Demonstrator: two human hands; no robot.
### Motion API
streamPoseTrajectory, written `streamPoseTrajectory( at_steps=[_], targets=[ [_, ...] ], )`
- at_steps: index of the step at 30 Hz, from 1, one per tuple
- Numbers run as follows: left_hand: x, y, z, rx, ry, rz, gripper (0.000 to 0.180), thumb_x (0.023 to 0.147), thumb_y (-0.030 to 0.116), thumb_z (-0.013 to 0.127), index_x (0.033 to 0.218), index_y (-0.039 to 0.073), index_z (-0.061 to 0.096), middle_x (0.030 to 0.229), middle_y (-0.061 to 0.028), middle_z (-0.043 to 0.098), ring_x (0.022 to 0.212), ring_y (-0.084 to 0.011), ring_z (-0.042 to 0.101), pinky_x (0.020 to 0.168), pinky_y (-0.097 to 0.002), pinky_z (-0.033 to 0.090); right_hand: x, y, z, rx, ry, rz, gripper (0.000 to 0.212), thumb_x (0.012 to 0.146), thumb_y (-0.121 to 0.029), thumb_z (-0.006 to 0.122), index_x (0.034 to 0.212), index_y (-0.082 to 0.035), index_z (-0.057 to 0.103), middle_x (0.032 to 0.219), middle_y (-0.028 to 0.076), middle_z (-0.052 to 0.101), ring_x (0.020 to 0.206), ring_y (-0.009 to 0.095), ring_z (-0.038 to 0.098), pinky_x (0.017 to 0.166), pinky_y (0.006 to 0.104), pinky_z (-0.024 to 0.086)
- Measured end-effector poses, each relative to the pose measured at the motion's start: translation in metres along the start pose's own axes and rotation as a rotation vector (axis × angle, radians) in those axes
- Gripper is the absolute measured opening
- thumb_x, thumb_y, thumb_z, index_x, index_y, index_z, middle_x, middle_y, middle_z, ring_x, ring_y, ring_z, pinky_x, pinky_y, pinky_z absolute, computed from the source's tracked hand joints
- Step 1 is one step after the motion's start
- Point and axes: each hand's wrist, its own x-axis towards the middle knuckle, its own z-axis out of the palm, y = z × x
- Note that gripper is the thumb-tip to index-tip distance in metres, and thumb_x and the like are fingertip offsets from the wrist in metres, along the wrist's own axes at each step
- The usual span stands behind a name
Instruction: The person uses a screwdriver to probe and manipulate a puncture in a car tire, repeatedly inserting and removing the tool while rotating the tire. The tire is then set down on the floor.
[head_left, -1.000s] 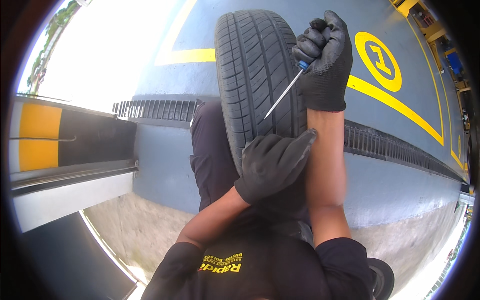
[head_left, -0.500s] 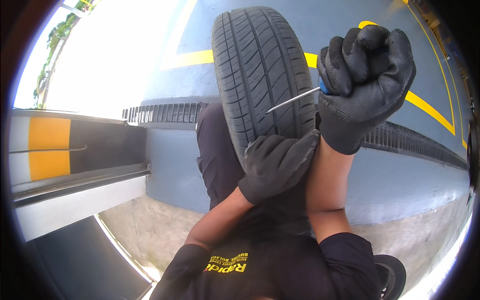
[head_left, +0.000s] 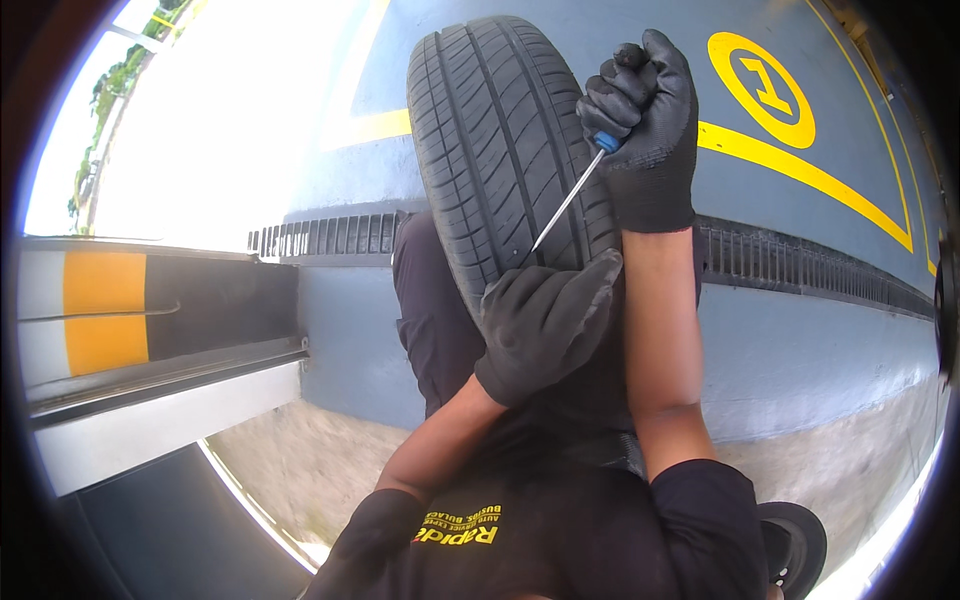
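Note:
A black tyre stands on its tread in front of me, its grooved face toward me. My right hand, in a black glove, is closed round the blue handle of a screwdriver at the tyre's right edge. The thin metal shaft slants down and left across the tread. Its tip is at a groove in the lower tread; whether it touches the rubber I cannot tell. My left hand, also gloved, is closed over the tyre's near part, just below the tip, with its fingers pointing right.
Behind the tyre a dark drain grating crosses the blue-grey floor. Yellow lines mark the floor beyond. At the left lies a beam striped yellow, black and white. Another wheel is at the lower right, partly behind my arm.
My right hand has moved left and closer to the tyre, turning the screwdriver to a steeper slant. Its tip has shifted slightly down the tread. My left hand stays on the tyre.

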Motion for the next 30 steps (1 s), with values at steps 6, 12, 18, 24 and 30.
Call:
streamPoseTrajectory(
  at_steps=[6, 12, 18, 24, 30],
  targets=[
    [-0.003, 0.001, -0.004, 0.029, -0.056, -0.01, 0.046, 0.075, 0.008, 0.076, 0.121, 0.007, 0.071, 0.088, -0.0016, 0.07, 0.072, -0.0187, 0.064, 0.066, -0.0326, 0.049, -0.027, -0.026, 0.046, -0.209, 0.494, -0.401, 0.029, 0.099, -0.03, 0.059, 0.081, -0.006, 0.058, 0.056, -0.005, 0.03, 0.046, 0.008, 0.026, 0.045, 0.0249, 0.024],
    [-0.003, 0.005, 0.001, 0.014, -0.122, -0.062, 0.028, 0.079, 0.004, 0.071, 0.107, 0.002, 0.073, 0.102, -0.0103, 0.077, 0.072, -0.0257, 0.067, 0.069, -0.0362, 0.053, -0.06, -0.069, 0.065, -0.388, 0.024, -0.572, 0.037, 0.104, -0.031, 0.049, 0.09, -0.003, 0.067, 0.053, -0.003, 0.037, 0.038, 0.007, 0.027, 0.039, 0.0243, 0.025],
    [0.001, 0.007, -0.003, -0.132, -0.014, -0.233, 0.024, 0.085, -0.001, 0.065, 0.108, -0.002, 0.071, 0.104, -0.0138, 0.076, 0.078, -0.0272, 0.071, 0.073, -0.0356, 0.055, -0.052, -0.033, 0.102, -0.425, -0.041, -0.748, 0.04, 0.109, -0.036, 0.043, 0.091, -0.001, 0.052, 0.053, 0.0, 0.036, 0.038, 0.008, 0.027, 0.033, 0.0235, 0.026],
    [0.077, -0.027, -0.014, -0.411, -0.104, -0.23, 0.023, 0.087, -0.002, 0.066, 0.109, 0.0, 0.072, 0.104, -0.0137, 0.075, 0.091, -0.0288, 0.071, 0.083, -0.0381, 0.056, -0.051, -0.032, 0.094, -0.586, 0.018, -0.82, 0.039, 0.109, -0.036, 0.043, 0.095, -0.001, 0.053, 0.056, 0.0, 0.039, 0.039, 0.008, 0.029, 0.035, 0.0234, 0.027],
    [0.095, -0.049, -0.017, -0.211, -0.455, 0.074, 0.021, 0.084, 0.01, 0.075, 0.105, 0.009, 0.077, 0.1, -0.0061, 0.076, 0.1, -0.0259, 0.068, 0.087, -0.0389, 0.053, -0.058, -0.021, 0.092, -0.696, 0.089, -0.755, 0.038, 0.108, -0.036, 0.044, 0.099, 0.0, 0.053, 0.059, 0.001, 0.042, 0.041, 0.008, 0.03, 0.036, 0.0234, 0.028]
  ],
)
